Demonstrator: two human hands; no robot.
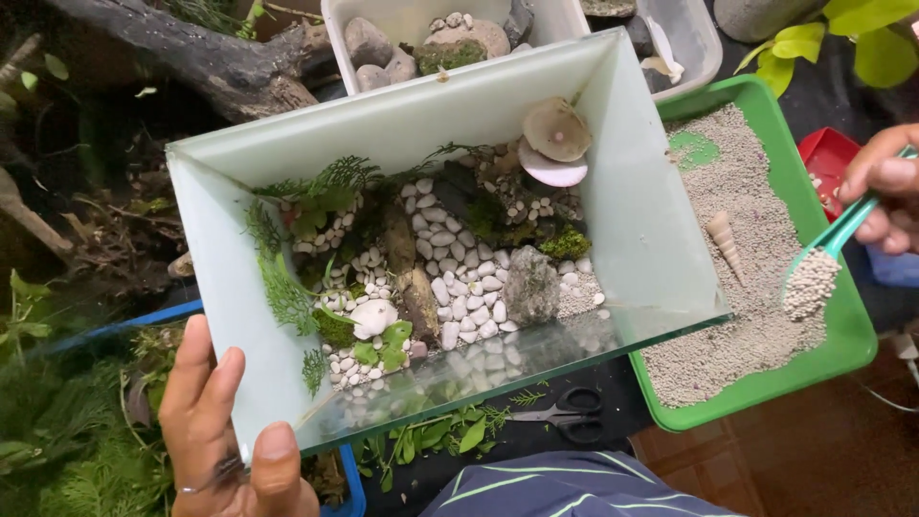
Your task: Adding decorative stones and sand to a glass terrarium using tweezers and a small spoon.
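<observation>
Glass tank [632,201] w/ left fingers [196,383] underneath

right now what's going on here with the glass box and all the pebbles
A person is tilting a small glass tank with the left hand gripping its near corner. Inside are white pebbles, green plants, a grey rock and shells. The right hand holds a teal scoop heaped with pale sand over a green tray of the same sand. Scissors lie below the tank.
</observation>
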